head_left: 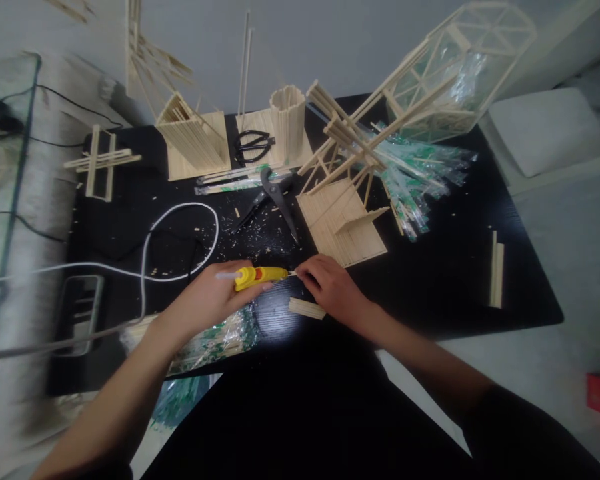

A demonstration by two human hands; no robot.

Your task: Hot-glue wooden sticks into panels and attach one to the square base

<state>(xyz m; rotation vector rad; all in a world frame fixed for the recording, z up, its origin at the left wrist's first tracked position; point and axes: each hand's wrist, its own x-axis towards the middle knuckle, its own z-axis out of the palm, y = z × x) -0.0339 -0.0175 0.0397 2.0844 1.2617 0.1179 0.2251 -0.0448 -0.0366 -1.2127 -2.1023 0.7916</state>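
My left hand [223,290] is closed around a yellow hot glue gun [261,275], whose nozzle points right. A pale glue stick [228,275] pokes out of its back end. Close to the nozzle, my right hand [333,287] pinches a thin wooden stick [293,273]; most of the stick is hidden by the fingers. Just below the right hand lies a short row of cut wooden sticks [307,308] side by side on the black table [430,280].
Black scissors [254,145] and dark pliers [273,200] lie behind my hands among wood scraps. Stick-built models stand at the back, including a round tower [287,123] and a tall frame [350,133]. Wrapped chopsticks [420,177], a phone [83,313] and a white cable [145,257] surround the work.
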